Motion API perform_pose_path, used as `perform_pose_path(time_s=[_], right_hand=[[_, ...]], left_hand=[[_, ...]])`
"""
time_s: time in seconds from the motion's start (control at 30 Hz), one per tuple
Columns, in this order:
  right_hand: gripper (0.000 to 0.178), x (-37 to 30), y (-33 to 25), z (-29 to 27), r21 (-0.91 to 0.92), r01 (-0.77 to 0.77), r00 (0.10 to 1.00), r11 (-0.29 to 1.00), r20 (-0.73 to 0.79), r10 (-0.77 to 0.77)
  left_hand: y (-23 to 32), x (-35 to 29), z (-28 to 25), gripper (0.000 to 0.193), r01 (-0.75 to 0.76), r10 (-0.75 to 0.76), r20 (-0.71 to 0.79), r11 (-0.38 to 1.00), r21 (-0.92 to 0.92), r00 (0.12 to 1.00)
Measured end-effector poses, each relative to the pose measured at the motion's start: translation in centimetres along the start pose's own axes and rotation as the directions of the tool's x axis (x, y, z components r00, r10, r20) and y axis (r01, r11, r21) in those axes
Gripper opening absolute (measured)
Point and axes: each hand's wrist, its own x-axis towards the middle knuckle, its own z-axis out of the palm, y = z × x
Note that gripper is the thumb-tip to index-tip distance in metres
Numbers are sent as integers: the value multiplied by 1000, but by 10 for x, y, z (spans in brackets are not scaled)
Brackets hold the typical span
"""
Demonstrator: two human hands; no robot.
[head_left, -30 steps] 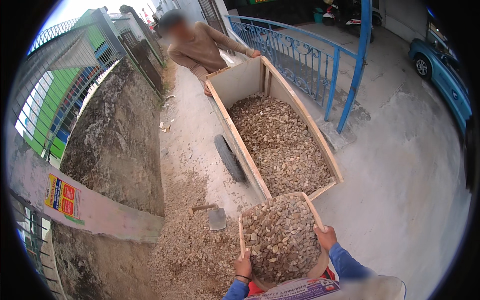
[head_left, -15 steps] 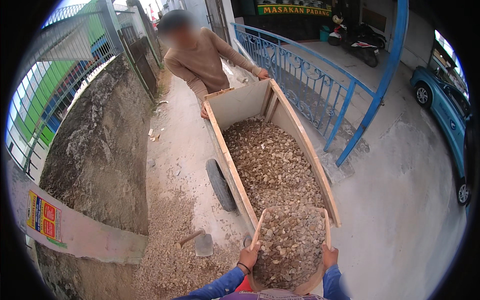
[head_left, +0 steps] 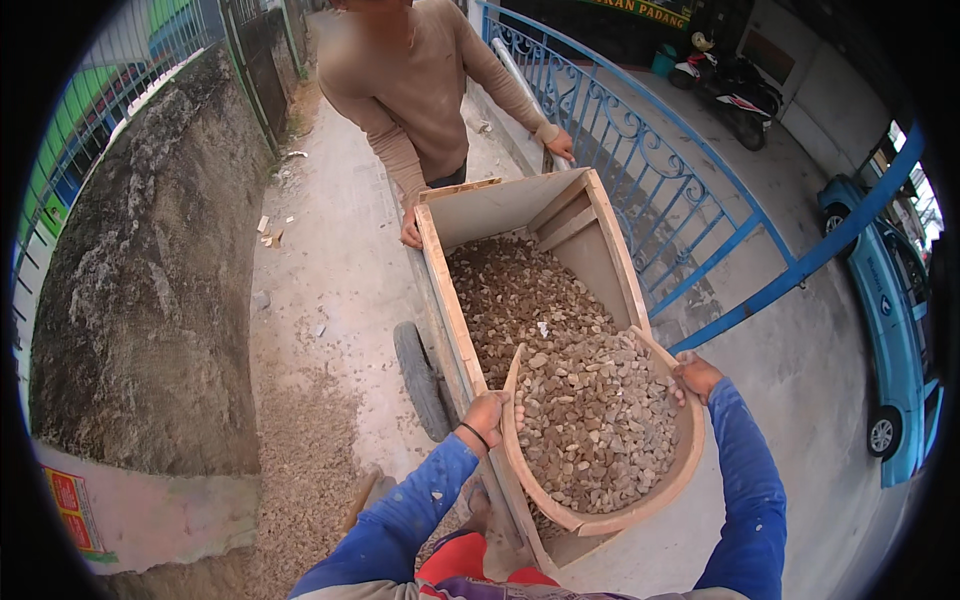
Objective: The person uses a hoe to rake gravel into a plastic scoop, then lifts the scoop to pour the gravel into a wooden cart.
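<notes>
My left hand (head_left: 486,418) and my right hand (head_left: 699,376) grip opposite sides of a U-shaped scoop basket (head_left: 604,520) with a pale tan rim. Grey-brown gravel (head_left: 600,430) fills it. The basket sits over the near end of a wooden cart (head_left: 452,300), its open mouth facing away from me. More gravel (head_left: 530,285) lies in the cart, and the two heaps meet at the mouth. At the cart's far end a person (head_left: 400,100) in a brown long-sleeved top has one hand on the far left corner and the other by the far right corner.
A black wheel (head_left: 420,380) shows at the cart's left. Loose gravel (head_left: 300,450) covers the ground there, beside a rough wall (head_left: 140,280). Blue railing (head_left: 650,190) runs along the right. Farther off stand a motorcycle (head_left: 735,95) and a blue car (head_left: 890,320). My left arm partly hides a wooden-handled tool (head_left: 360,500).
The basket has moved forward over the cart, with my arms stretched out. Its gravel now spreads toward the cart's load. The cart and the other person appear nearer; the view has shifted.
</notes>
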Motion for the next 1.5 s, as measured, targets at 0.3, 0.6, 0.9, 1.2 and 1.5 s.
perform_pose_path(time_s=[0.3, 0.6, 0.9, 1.2, 1.5], right_hand=[[44, 105, -138, 12, -129, 1, 997, 992, 74, 8], [35, 231, -16, -1, -7, 273, 952, 962, -138, -272], [57, 35, 52, 93, 740, 295, 955, 604, -224, -193], [59, 75, 46, 88, 619, 383, 916, 686, -350, -195], [62, 98, 71, 82, 281, 509, 805, 814, -490, -334]], left_hand=[[65, 52, -15, 27, -79, 54, -117, 970, -228, 992], [18, 89, 21, 10, -529, 465, -416, 847, -47, 781], [39, -5, 8, 49, -385, 612, -288, 730, 565, 737], [174, -436, 119, 62, -451, 567, -181, -382, 807, -803], [19, 31, -37, 67, -179, 853, -409, 480, 859, 323]])
